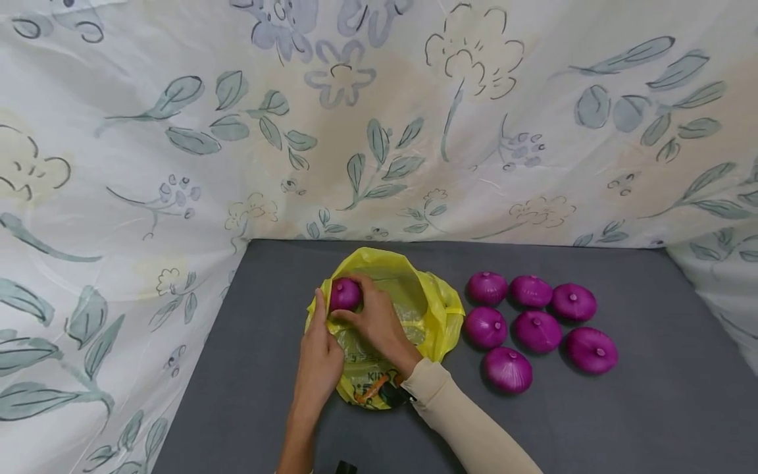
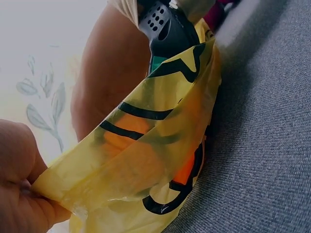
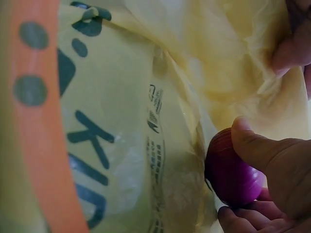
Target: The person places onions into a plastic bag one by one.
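Head cam overhead; wrist cams close on bag (image 1: 385, 316).

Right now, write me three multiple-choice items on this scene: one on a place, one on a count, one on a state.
1. Where do the loose purple onions lie?
A. to the right of the yellow bag
B. inside the bag
C. on the flowered cloth

2. How many onions lie outside the bag?
A. four
B. seven
C. ten

3. What does the right hand hold?
A. nothing
B. the bag's rim
C. an onion

Answers: 1 A, they sit on the grey table beside the bag; 2 B, seven show in the head view; 3 C, its fingers curl round an onion over the bag, while the left hand pinches the bag's edge.
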Demonstrator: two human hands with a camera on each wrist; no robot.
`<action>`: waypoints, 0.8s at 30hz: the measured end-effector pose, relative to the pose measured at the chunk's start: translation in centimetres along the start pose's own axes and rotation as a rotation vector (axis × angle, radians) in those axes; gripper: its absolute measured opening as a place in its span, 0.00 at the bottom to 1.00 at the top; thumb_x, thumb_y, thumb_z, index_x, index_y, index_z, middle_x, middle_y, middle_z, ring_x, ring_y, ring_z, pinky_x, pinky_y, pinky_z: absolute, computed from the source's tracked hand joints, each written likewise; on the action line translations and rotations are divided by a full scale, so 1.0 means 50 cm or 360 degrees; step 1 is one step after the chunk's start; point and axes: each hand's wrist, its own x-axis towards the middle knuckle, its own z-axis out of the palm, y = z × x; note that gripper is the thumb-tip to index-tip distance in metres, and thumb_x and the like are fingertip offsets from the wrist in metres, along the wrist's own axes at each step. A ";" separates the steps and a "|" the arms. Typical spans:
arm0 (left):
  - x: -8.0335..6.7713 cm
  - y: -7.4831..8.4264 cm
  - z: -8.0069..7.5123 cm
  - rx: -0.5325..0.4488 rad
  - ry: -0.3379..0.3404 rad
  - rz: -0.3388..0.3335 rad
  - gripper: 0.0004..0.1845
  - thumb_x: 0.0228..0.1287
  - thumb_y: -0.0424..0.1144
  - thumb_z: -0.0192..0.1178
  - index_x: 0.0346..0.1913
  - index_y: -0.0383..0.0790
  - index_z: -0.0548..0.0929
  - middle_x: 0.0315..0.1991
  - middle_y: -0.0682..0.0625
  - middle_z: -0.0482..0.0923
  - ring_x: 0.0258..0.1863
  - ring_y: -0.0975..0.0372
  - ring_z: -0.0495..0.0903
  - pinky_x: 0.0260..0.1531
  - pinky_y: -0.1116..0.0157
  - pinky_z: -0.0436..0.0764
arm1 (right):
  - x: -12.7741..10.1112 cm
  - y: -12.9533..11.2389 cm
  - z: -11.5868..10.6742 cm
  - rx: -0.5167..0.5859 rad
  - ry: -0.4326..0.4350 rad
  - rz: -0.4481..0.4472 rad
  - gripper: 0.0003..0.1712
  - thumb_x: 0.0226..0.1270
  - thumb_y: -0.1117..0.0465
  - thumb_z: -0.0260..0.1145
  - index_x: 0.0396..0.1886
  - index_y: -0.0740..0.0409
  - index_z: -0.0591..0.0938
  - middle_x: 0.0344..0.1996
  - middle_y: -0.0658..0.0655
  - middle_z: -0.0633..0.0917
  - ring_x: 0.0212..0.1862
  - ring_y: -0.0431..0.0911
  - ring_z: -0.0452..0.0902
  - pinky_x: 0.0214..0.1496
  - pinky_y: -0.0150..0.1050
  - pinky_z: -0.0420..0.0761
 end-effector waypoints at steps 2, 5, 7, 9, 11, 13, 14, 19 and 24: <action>0.000 0.001 0.001 -0.0008 -0.0013 -0.0015 0.45 0.72 0.21 0.43 0.87 0.49 0.43 0.20 0.52 0.62 0.15 0.66 0.56 0.20 0.66 0.64 | -0.003 -0.001 -0.003 -0.0012 -0.0010 0.0002 0.44 0.62 0.53 0.82 0.75 0.57 0.72 0.59 0.58 0.86 0.55 0.50 0.85 0.53 0.44 0.86; 0.000 0.002 0.001 -0.0017 -0.0023 -0.0017 0.45 0.72 0.21 0.43 0.87 0.49 0.43 0.20 0.51 0.63 0.15 0.65 0.56 0.20 0.65 0.64 | -0.007 -0.005 -0.007 -0.0039 -0.0009 0.0014 0.46 0.62 0.52 0.82 0.75 0.58 0.71 0.59 0.58 0.86 0.54 0.49 0.86 0.51 0.42 0.87; 0.000 0.001 0.001 -0.0019 -0.0024 -0.0015 0.45 0.72 0.21 0.43 0.87 0.49 0.43 0.22 0.50 0.65 0.16 0.64 0.57 0.21 0.65 0.65 | -0.008 -0.009 -0.012 -0.0059 0.0004 0.0022 0.46 0.63 0.53 0.82 0.76 0.59 0.71 0.59 0.59 0.86 0.53 0.50 0.86 0.51 0.42 0.87; 0.001 0.000 0.002 -0.0012 -0.0018 -0.0013 0.45 0.72 0.21 0.43 0.87 0.49 0.43 0.23 0.49 0.65 0.16 0.64 0.58 0.21 0.64 0.66 | -0.010 -0.013 -0.016 -0.0086 0.0013 0.0038 0.45 0.63 0.53 0.82 0.75 0.60 0.72 0.58 0.60 0.87 0.53 0.51 0.86 0.51 0.43 0.86; 0.001 -0.001 0.002 -0.0007 -0.0014 -0.0012 0.45 0.72 0.20 0.43 0.87 0.49 0.43 0.24 0.48 0.66 0.16 0.63 0.59 0.22 0.64 0.66 | -0.013 -0.016 -0.022 -0.0102 0.0012 0.0056 0.45 0.63 0.52 0.81 0.75 0.61 0.72 0.58 0.60 0.87 0.54 0.52 0.86 0.52 0.44 0.86; 0.001 -0.001 0.004 0.0006 -0.0007 -0.0013 0.45 0.72 0.20 0.43 0.87 0.48 0.43 0.26 0.47 0.67 0.17 0.62 0.59 0.22 0.64 0.66 | -0.015 -0.020 -0.029 -0.0105 0.0011 0.0064 0.45 0.64 0.51 0.81 0.75 0.61 0.72 0.59 0.61 0.87 0.55 0.53 0.86 0.54 0.45 0.86; 0.001 -0.001 0.004 0.0010 -0.0002 -0.0011 0.45 0.73 0.20 0.43 0.87 0.48 0.44 0.27 0.47 0.67 0.17 0.62 0.59 0.22 0.64 0.67 | -0.016 -0.022 -0.032 -0.0100 0.0008 0.0065 0.45 0.64 0.50 0.80 0.76 0.61 0.72 0.59 0.61 0.87 0.55 0.53 0.86 0.55 0.46 0.85; 0.001 0.001 0.005 0.0020 0.0013 0.0007 0.44 0.73 0.21 0.44 0.87 0.47 0.44 0.32 0.46 0.68 0.16 0.63 0.58 0.22 0.64 0.66 | -0.025 -0.045 -0.066 -0.0008 0.0023 0.0052 0.42 0.68 0.51 0.78 0.76 0.60 0.72 0.62 0.67 0.85 0.62 0.61 0.83 0.61 0.53 0.83; -0.002 0.000 0.001 0.0032 0.0036 0.0067 0.44 0.72 0.19 0.44 0.87 0.44 0.45 0.34 0.44 0.70 0.17 0.65 0.56 0.24 0.64 0.65 | -0.031 -0.087 -0.110 0.0152 0.0089 0.0038 0.40 0.70 0.55 0.77 0.76 0.61 0.72 0.67 0.65 0.82 0.68 0.59 0.78 0.64 0.51 0.81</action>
